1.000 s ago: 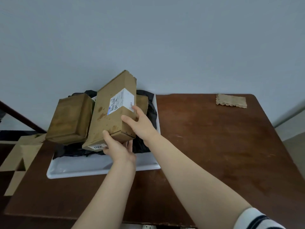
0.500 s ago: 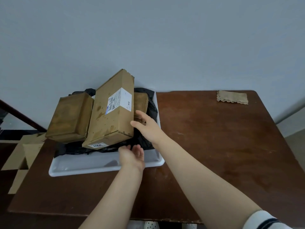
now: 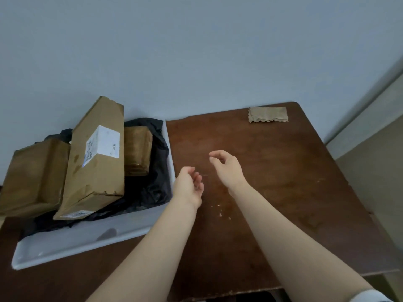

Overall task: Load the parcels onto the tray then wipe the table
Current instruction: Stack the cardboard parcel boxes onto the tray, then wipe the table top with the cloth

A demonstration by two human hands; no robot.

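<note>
Here the white tray (image 3: 65,243) sits on the left part of the dark wooden table (image 3: 294,192), its far end close to the pale wall. It holds every parcel in view. A crumpled black plastic bag (image 3: 152,188) lies spread over the tray's floor, and three brown parcels rest on top of it. The long cardboard box (image 3: 96,175) has a white label on its upper face and another on its near end. It lies tilted, its far end raised toward the wall. A squat brown parcel (image 3: 32,177) leans against the box's left side. A small brown parcel (image 3: 137,151) lies just beside the box's right side, on the bag and near the tray's right rim. The near strip of the tray is bare.

Right of the tray the tabletop is scuffed, and a few pale crumbs (image 3: 220,212) lie near its middle, between the two forearms. A folded brown cloth (image 3: 268,114) with a wavy edge lies at the far right corner, well apart from the tray and from both hands.

The left hand (image 3: 188,186) hovers just beside the tray's right rim, palm turned inward, fingers loosely curled and holding nothing. The right hand (image 3: 226,166) hangs over the table a little further right. Its fingers are also loosely bent, with nothing visible in them. A white sleeve (image 3: 370,297) shows at the bottom right.
</note>
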